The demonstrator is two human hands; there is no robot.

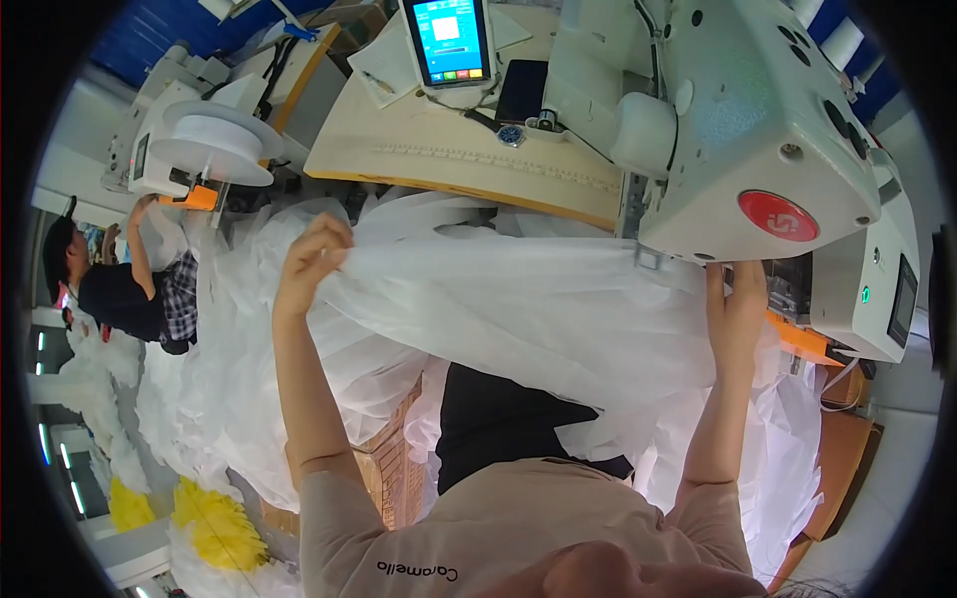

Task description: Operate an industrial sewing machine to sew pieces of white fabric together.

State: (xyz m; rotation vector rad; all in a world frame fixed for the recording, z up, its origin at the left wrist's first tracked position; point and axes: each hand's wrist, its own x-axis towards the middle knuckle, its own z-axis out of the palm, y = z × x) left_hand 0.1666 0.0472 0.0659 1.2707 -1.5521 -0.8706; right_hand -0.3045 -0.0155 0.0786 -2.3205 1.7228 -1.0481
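A long sheet of thin white fabric stretches between my hands, its upper edge running along the front of the sewing table. My left hand is raised at the left end, fingers closed on the fabric's edge. Below the head of a large white sewing machine, my right hand holds the right end, thumb and fingers pointing up. The machine hides those fingertips. Between the hands, close to my right one, a small metal guide sits at the fabric's edge.
On the wooden table stand a lit touchscreen, a dark phone and a wristwatch. Heaped white fabric fills the left side. Further left, a co-worker is beside another machine with a white reel. Cardboard boxes stand lower right.
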